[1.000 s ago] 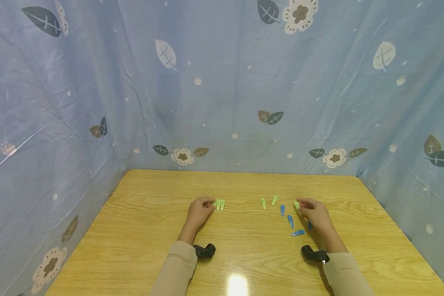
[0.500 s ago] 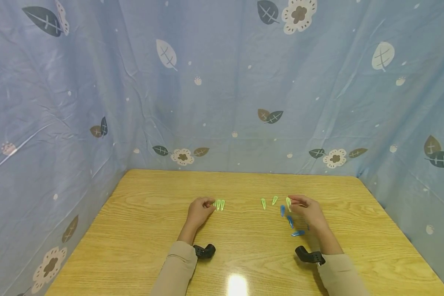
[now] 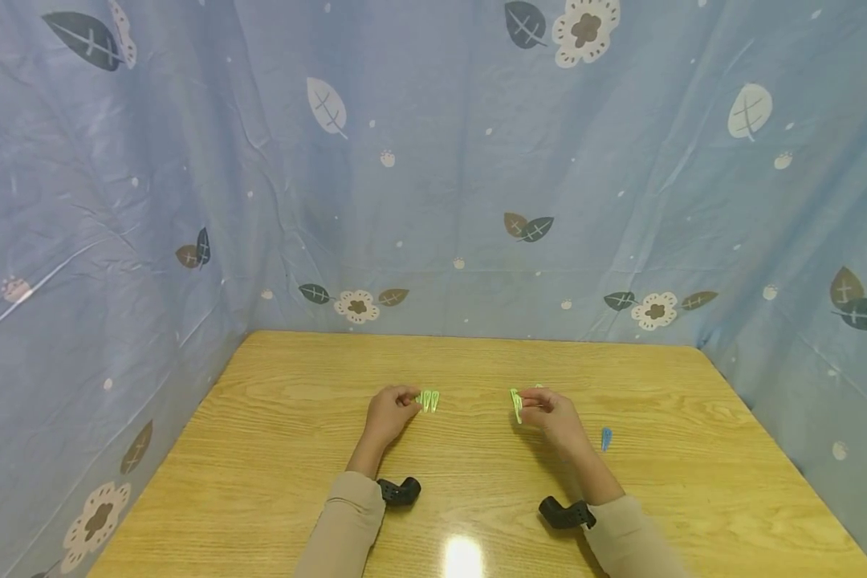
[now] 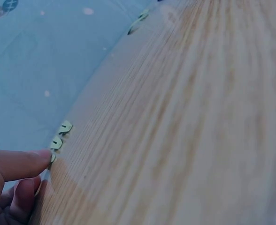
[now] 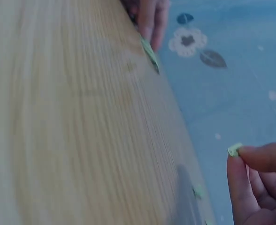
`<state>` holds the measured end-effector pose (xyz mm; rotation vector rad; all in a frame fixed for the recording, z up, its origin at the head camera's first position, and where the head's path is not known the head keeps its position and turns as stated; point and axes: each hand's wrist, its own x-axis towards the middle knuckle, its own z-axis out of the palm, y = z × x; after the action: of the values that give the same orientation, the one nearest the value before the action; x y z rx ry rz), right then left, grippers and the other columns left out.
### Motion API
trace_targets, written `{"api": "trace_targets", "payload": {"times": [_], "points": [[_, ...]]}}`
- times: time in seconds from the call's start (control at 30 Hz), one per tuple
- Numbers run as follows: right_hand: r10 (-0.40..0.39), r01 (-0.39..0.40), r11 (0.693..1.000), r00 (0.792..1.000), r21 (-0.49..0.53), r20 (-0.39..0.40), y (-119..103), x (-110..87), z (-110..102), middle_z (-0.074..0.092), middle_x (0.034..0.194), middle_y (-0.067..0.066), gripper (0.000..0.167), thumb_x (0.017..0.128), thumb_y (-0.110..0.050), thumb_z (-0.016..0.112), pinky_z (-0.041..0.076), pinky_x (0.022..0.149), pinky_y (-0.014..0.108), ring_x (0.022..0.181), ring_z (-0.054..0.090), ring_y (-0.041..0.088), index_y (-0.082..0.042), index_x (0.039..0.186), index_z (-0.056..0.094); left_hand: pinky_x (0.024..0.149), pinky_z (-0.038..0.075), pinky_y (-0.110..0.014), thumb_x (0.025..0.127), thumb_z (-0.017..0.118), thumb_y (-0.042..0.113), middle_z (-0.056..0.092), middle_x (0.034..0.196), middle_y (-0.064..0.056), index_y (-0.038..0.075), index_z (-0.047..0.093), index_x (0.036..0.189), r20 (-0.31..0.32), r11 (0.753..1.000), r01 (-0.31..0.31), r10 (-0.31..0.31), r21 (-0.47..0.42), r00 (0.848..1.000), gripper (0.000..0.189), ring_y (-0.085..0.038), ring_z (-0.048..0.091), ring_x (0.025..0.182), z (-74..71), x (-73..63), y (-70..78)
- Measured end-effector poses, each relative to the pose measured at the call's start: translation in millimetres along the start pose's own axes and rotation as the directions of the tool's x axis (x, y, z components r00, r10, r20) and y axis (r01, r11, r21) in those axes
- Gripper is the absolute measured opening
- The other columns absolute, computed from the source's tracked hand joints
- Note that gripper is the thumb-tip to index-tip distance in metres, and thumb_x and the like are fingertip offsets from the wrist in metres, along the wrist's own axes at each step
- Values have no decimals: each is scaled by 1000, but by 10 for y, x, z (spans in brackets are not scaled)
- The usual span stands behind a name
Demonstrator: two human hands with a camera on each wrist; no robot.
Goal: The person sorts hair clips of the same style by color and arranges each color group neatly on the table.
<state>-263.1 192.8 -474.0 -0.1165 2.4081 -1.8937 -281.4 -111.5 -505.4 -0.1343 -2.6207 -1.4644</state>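
Observation:
Three green snap hair clips (image 3: 426, 400) lie side by side on the wooden table. At the leftmost one, my left hand (image 3: 388, 415) pinches with thumb and fingertips; in the left wrist view the thumb (image 4: 27, 164) partly covers that clip (image 4: 52, 158). My right hand (image 3: 555, 419) holds another green hair clip (image 5: 233, 150) between thumb and index finger, raised above the table. Beneath it, two more green clips lie on the table, one of them (image 5: 197, 191) showing in the right wrist view.
A blue hair clip (image 3: 606, 438) lies right of my right forearm; the other blue clips are hidden behind that hand and arm. The wooden table (image 3: 318, 361) is bordered by a blue patterned curtain (image 3: 433, 185) at the back and sides.
My right hand has carried its green hair clip leftward, past the blue clips, to above the loose green ones. The left hand has stayed in place at the row.

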Motion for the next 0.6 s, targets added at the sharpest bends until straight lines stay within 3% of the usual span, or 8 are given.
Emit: {"api": "trace_targets", "payload": {"times": [0.27, 0.5, 0.6], "points": [[-18, 17, 1000, 999, 21, 27, -89, 94, 395, 58, 107, 17, 33, 88, -1, 64, 49, 75, 23, 92, 56, 21, 8, 119, 59, 64, 42, -28, 85, 72, 9, 55, 80, -2, 4, 73, 104, 2, 1000, 11, -11, -9, 1000, 20, -15, 47, 72, -11, -11, -3], [0, -3, 997, 999, 80, 41, -379, 9, 711, 59, 101, 23, 30, 85, 7, 61, 48, 70, 25, 85, 56, 19, 14, 114, 59, 64, 42, -29, 84, 72, 9, 54, 80, -2, 4, 73, 103, 2, 1000, 9, -9, -6, 1000, 19, -15, 47, 72, -8, -11, -8], [0, -4, 996, 999, 85, 43, -370, 29, 812, 58, 100, 23, 31, 84, 8, 61, 48, 69, 24, 83, 55, 18, 15, 114, 59, 65, 41, -29, 84, 72, 9, 54, 79, -2, 4, 73, 103, 1, 1000, 7, -7, -10, 1000, 19, -15, 47, 72, -7, -7, -1]]}}
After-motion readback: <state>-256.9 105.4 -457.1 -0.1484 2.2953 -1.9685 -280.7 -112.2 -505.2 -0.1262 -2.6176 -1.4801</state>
